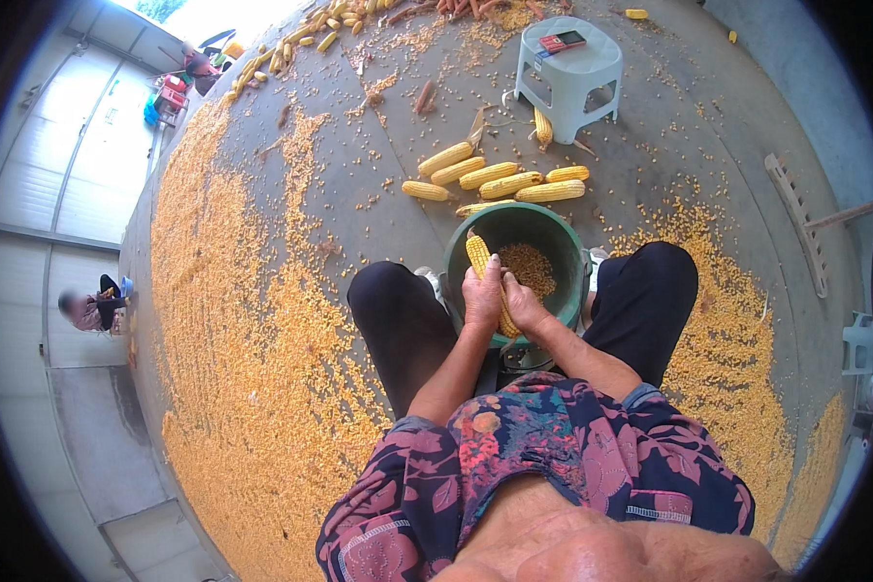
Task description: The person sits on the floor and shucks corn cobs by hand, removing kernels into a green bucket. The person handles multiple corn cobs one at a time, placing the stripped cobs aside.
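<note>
Both my hands grip one yellow ear of corn (478,252) above a green plastic bucket (569,240) that stands between my knees. My left hand (483,295) is around its middle, on the left in the picture. Against its lower part lies my right hand (524,305). I cannot tell from this frame whether kernels are coming off. Loose corn kernels (527,269) lie in the bottom of the bucket. Just beyond the rim, several ears of corn (487,176) rest on the floor.
A pale plastic stool (586,54) bears a red mobile phone (563,41). Kernels are spread on the floor left (262,349) and right (727,364). A wooden rake (796,222) lies at the right. Two other people, one seated (91,309) and one farther up (202,69), are at the left.
</note>
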`<state>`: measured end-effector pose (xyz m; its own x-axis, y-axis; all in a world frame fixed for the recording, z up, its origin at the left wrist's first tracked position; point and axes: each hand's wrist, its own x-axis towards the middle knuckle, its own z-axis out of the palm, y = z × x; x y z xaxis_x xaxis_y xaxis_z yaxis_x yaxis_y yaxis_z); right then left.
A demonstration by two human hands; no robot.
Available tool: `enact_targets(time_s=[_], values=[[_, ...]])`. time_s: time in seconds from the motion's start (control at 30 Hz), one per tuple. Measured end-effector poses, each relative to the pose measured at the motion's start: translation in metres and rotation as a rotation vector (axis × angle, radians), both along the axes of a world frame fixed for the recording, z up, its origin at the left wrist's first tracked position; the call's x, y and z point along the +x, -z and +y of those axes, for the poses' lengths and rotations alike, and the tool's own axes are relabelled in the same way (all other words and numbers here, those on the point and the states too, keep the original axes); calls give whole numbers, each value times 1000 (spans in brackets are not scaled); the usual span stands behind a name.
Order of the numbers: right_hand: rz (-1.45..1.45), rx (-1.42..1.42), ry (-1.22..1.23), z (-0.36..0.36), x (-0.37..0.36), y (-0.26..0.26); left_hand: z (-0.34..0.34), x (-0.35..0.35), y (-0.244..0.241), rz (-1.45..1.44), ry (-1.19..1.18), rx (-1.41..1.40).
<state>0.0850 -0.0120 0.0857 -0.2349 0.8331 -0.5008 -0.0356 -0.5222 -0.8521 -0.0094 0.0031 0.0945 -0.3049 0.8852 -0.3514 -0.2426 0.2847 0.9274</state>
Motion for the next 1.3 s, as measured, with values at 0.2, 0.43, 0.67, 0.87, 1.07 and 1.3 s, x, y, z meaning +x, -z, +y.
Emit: enact_targets(time_s=[0.2,0.43,0.67,0.87,1.07,1.3], values=[[267,-264,150,1,0,4,-2,1,-15,120,92,100],[311,-315,56,4,10,-22,10,-8,-21,-220,-186,-5],[241,-42,-221,0,17,-64,7,-19,-25,-417,-295,-41],[111,107,-203,0,17,-66,9,-22,-20,-513,-348,-28],[96,14,-39,-6,11,-24,10,-14,-36,-394,-329,-21],[330,-484,-23,-5,12,-26,7,-16,-39,-263,-239,45]])
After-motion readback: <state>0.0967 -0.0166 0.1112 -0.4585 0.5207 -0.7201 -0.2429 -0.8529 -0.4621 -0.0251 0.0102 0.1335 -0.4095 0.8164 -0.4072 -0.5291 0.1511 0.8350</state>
